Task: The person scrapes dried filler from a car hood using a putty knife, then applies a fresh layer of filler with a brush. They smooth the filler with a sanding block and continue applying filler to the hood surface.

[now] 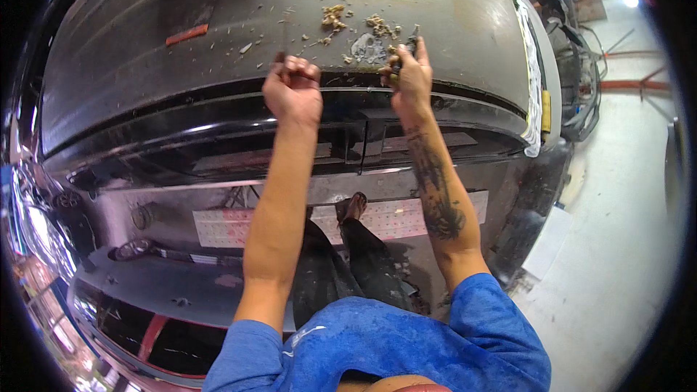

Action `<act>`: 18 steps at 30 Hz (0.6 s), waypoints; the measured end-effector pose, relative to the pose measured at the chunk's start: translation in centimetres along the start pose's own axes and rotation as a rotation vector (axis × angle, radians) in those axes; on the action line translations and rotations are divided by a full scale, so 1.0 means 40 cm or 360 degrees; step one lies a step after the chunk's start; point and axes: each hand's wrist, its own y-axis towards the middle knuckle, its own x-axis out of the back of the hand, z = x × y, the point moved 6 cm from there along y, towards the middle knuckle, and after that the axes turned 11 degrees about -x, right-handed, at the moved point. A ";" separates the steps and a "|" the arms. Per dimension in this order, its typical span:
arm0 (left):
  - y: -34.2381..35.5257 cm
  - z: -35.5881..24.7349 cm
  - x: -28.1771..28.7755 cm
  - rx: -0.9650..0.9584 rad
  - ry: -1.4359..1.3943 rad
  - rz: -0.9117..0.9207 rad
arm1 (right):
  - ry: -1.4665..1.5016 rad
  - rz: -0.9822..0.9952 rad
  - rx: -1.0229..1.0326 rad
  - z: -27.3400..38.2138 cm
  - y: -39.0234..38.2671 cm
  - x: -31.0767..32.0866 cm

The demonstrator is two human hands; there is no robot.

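Two hands rest on a dusty car hood [218, 43]: the left hand [292, 91] curled shut (apparently empty), the right hand [409, 76] clamped on one small dark tool [413, 38] beside two crumbly debris piles [335, 16].

white-red perforated rectangular plate [218, 226] | front, below bumper | text unreadable
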 end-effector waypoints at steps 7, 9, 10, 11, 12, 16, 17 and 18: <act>-0.132 0.105 -0.099 0.0041 0.0491 -0.0035 | 0.0738 -0.0074 0.0097 -0.044 0.038 -0.160; -0.133 0.108 -0.118 0.0123 0.0529 0.0064 | 0.0846 0.0047 0.0021 -0.040 0.044 -0.159; -0.133 0.109 -0.123 0.0123 0.0554 0.0076 | 0.0946 0.0129 0.0014 -0.032 0.054 -0.165; -0.133 0.108 -0.125 0.0119 0.0582 0.0088 | 0.1047 0.0134 -0.0046 -0.036 0.061 -0.166; -0.133 0.107 -0.129 0.0104 0.0586 0.0120 | 0.1103 0.0197 -0.0060 -0.035 0.065 -0.165; -0.140 0.101 -0.120 0.0136 0.0460 0.0176 | 0.1130 0.0276 -0.0060 -0.064 0.084 -0.161; -0.141 0.105 -0.112 0.0158 0.0451 0.0160 | 0.1189 0.0302 -0.0094 -0.069 0.098 -0.164; -0.144 0.107 -0.101 0.0171 0.0463 0.0141 | 0.1177 0.0209 -0.0079 -0.073 0.111 -0.162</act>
